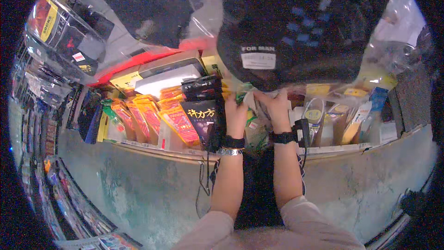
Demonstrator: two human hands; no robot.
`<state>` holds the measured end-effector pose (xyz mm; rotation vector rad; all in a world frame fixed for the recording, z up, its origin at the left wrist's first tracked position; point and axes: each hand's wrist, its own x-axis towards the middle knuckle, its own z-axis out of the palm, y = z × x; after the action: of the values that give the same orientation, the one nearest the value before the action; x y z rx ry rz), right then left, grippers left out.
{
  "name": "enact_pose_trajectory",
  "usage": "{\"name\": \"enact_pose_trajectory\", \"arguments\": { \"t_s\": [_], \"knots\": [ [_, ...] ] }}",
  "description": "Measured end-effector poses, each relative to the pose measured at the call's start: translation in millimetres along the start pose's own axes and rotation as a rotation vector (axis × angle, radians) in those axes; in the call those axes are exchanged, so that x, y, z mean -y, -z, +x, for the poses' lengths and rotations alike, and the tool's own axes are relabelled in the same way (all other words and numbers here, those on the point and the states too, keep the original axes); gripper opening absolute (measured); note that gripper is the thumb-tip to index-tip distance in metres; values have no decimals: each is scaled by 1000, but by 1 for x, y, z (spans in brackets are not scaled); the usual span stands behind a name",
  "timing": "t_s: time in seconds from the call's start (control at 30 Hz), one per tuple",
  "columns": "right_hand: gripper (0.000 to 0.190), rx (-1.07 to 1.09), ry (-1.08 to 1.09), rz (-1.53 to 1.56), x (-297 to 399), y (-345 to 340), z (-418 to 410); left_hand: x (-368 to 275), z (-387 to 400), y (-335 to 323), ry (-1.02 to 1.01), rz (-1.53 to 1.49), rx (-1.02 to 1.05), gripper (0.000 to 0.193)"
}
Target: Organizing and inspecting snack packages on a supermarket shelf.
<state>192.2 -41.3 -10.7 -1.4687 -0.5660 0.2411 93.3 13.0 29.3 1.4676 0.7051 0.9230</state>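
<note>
Both my hands reach forward into a shelf of packaged goods. My left hand (237, 113) is beside a row of dark packets (202, 119) with gold writing, its fingertips among the packages behind. Close on its right, my right hand (275, 109) bends its fingers towards a pale, crumpled piece (250, 102) between the hands. Whether either hand grips it is not clear. Below them sits a clear plastic packet (256, 130) with a green edge and a small label. Hanging bagged black garments (295, 62) come down just above my fingers and partly cover the shelf's back.
Orange-and-pink packets (177, 123) fill the shelf's left part; clear and yellow packets (327, 121) stand at right. A white box (166, 78) lies behind. The shelf's front edge (156, 152) runs before me. Black cables (201, 184) hang near my left forearm. Goods racks (66, 194) line the left.
</note>
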Motion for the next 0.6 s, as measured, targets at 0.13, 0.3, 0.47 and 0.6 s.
{"name": "enact_pose_trajectory", "arguments": {
  "t_s": [0.13,0.3,0.47,0.6],
  "knots": [
    [38,-92,-47,16,11,5,-1,1,1,1,-89,141,128,22],
    [39,-82,-69,111,32,23,3,-18,-4,-14,-108,176,203,17],
    [26,-351,-28,188,34,15,-1,-2,-2,-19,-127,220,123,19],
    [29,-351,-199,701,25,19,2,-1,0,-20,-103,160,113,18]
  ]
}}
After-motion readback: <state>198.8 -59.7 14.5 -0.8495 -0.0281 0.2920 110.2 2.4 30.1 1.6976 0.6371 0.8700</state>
